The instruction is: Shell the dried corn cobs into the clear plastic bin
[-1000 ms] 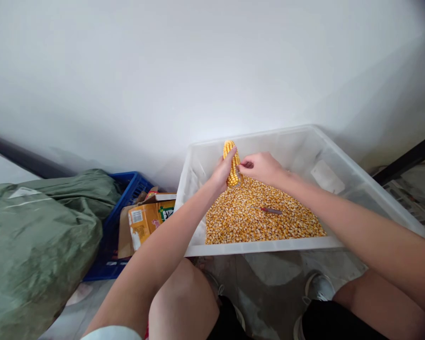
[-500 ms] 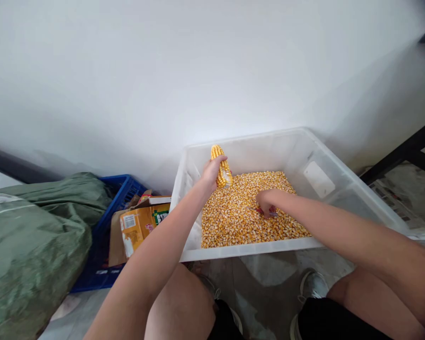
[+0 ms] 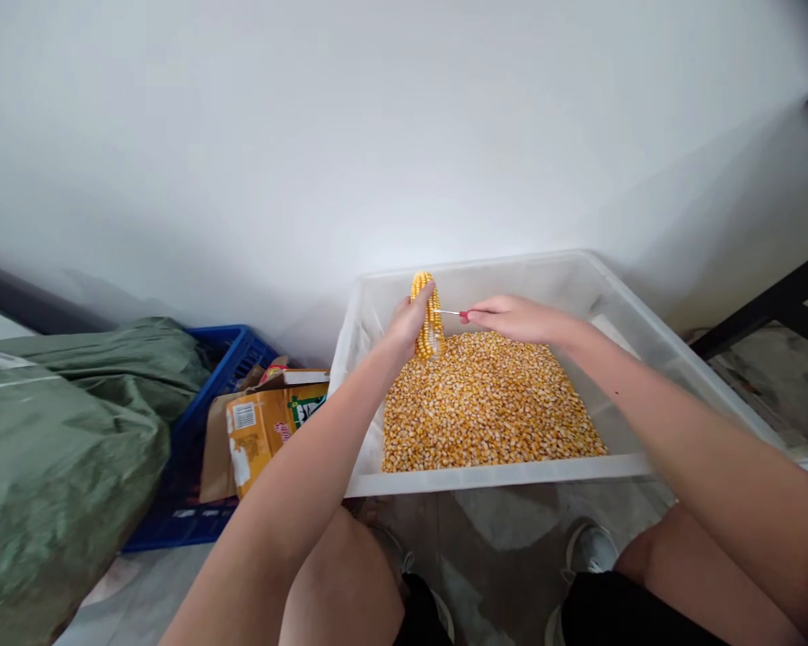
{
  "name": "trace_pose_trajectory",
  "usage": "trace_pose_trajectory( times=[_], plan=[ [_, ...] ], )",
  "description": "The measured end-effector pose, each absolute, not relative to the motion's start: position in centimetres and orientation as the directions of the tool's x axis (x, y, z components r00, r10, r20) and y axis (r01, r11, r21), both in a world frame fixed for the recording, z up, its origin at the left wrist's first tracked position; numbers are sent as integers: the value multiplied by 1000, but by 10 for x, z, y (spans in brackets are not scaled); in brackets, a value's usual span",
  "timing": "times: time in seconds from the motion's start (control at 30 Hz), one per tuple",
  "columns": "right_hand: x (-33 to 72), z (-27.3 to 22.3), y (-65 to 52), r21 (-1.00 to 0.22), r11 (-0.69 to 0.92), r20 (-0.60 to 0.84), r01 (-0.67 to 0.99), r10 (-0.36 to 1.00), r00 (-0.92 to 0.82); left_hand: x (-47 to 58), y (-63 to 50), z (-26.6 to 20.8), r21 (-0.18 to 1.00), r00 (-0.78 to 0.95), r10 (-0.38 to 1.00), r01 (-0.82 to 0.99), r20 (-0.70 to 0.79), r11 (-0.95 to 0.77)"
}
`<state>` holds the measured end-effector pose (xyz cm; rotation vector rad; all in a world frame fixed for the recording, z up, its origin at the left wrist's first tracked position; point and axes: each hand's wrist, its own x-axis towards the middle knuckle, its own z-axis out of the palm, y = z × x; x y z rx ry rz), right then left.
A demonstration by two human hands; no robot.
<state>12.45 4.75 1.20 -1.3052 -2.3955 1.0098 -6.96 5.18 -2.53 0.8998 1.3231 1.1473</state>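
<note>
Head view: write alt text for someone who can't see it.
A left hand holds an ear of corn while the right hand points a red-handled tool at it, above loose kernels in a plastic bin. A blue crate sits to the left.

Your tool (image 3: 464, 316) shows shiny metal; 2 things near you, tub (image 3: 498, 477) and crate (image 3: 168, 533), look plastic, the tub smooth.

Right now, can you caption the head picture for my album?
Left fingers hold a corn cob, right fingers a red-handled tool, above loose kernels.
</note>
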Motion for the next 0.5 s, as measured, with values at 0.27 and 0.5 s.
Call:
trace_pose_trajectory(
  times=[0.27,0.5],
  plan=[
    [117,14,34,-523,432,-99,734,825,-556,-70,50,-23,972,-113,968,-94,-225,215],
    [119,14,36,-523,431,-84,736,833,-547,-70,52,-27,976,-117,972,-102,-204,192]
  ],
)
